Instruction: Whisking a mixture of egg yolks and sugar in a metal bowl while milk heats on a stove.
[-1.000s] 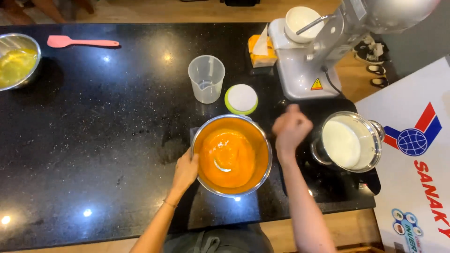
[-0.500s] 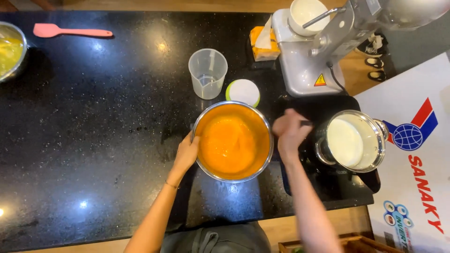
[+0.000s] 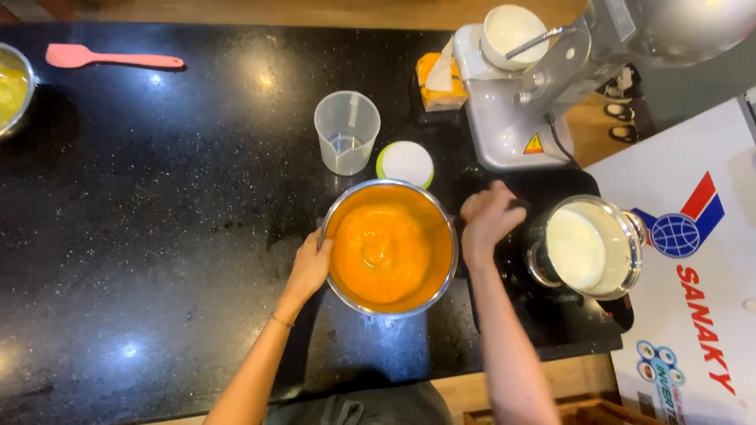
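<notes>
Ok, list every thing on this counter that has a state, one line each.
Steel bowl: upright, filled with orange batter.
Left hand: grip on the bowl's rim.
Right hand: closed, at the pot's handle.
Pot: uncovered, holding white liquid.
Measuring cup: upright, nearly empty.
Pink spatula: lying flat, unused.

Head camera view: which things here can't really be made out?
- Right hand: fist is blurred; what it grips, if anything, cannot be told.
- Bowl of yellow mix: cut off by the left edge.
- Stand mixer: its head runs off the top edge.
- Measuring cup: clear; contents too faint to tell.
- Left hand on the orange bowl: fingertips hidden behind the rim.
</notes>
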